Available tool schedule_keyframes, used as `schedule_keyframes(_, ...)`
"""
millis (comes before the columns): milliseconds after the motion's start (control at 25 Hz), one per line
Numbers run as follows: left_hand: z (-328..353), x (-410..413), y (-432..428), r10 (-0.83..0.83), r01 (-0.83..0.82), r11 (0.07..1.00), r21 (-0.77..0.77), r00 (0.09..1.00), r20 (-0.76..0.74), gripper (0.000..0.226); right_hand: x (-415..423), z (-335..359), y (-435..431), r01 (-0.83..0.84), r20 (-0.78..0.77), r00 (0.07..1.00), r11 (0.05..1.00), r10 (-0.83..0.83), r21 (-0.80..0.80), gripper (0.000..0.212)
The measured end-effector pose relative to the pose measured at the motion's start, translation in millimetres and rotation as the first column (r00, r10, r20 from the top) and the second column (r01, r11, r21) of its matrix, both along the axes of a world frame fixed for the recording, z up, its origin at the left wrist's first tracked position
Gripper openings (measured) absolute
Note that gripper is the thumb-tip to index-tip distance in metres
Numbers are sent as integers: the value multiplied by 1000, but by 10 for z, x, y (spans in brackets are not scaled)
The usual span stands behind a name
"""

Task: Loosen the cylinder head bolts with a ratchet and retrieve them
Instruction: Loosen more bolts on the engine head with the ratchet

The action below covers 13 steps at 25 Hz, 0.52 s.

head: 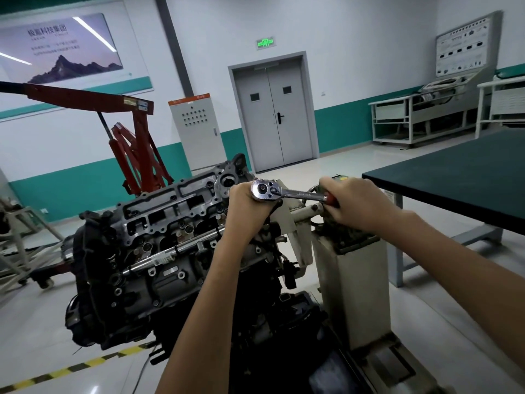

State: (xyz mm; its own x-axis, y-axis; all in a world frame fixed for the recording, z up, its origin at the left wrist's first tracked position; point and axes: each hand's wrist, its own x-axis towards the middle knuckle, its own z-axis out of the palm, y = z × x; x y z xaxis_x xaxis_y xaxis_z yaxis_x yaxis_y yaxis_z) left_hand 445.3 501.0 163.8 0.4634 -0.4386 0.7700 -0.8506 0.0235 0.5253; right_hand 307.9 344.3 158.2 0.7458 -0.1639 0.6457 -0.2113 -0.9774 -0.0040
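An engine with its bare cylinder head tilts on a beige engine stand. A chrome ratchet with a red handle lies level above the head's right end. My left hand wraps around the ratchet's head from below, hiding whatever sits under it. My right hand grips the red handle at the ratchet's far end. Small dark bolts stand along the head's top edge. The bolt under the ratchet is hidden.
A dark green workbench stands close on the right. A red engine hoist sits behind the engine at left. Yellow-black floor tape runs along the lower left. Grey double doors are at the back.
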Motion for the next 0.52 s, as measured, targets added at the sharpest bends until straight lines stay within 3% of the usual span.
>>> schedule_keyframes(80,-27,-38,3,45,-44,997,-56,999,12,21,4,-48,55,-28,11,1000,997,27,71,14)
schedule_keyframes(160,-87,-118,-36,64,-61,981,-187,998,10,20,-45,-340,304,-52,60,998,961,37,270,13)
schedule_keyframes(280,-158,-230,-166,10,-36,943,-330,997,-78,30,-29,-720,948,-152,204,978,815,42,559,12)
schedule_keyframes(400,-168,-221,-193,-40,-2,931,-365,993,-107,29,78,-818,1338,-304,321,942,648,96,699,21)
schedule_keyframes(440,-153,-191,-175,-56,15,938,-347,992,-109,27,53,-803,1300,-297,301,947,652,109,698,18)
schedule_keyframes(520,-114,-131,-107,-25,6,968,-252,997,-73,26,-45,-741,1010,-211,182,975,765,125,608,10)
